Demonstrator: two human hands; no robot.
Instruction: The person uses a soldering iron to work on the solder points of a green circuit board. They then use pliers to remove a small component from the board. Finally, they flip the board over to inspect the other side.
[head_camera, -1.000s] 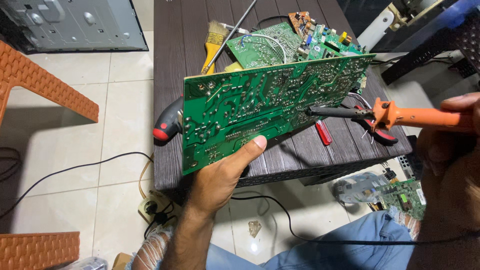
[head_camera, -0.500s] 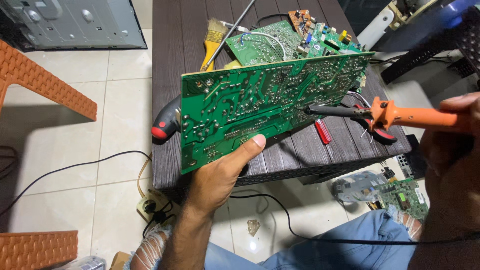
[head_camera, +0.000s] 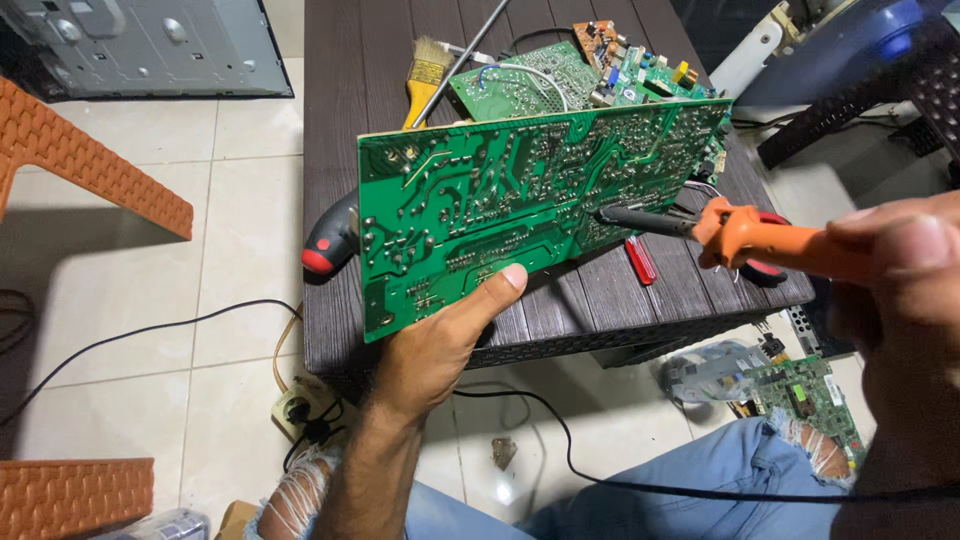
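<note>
My left hand (head_camera: 440, 345) grips the lower edge of a large green circuit board (head_camera: 520, 200), held upright over the dark table with its solder side facing me, thumb pressed on its face. My right hand (head_camera: 890, 260) holds an orange-handled soldering iron (head_camera: 740, 235), and the dark tip touches the board's lower right area. Its black cord runs across my lap.
On the dark slatted table (head_camera: 360, 110) lie a yellow-handled brush (head_camera: 425, 80), more circuit boards (head_camera: 560, 75), a red-and-black screwdriver handle (head_camera: 330, 240) and a small red tool (head_camera: 640, 260). A power strip (head_camera: 300, 410) and another board (head_camera: 800, 390) lie on the tiled floor. Orange stools (head_camera: 90, 170) stand left.
The board has tilted and shifted slightly in my left hand. The soldering iron tip stays on the same spot of the board.
</note>
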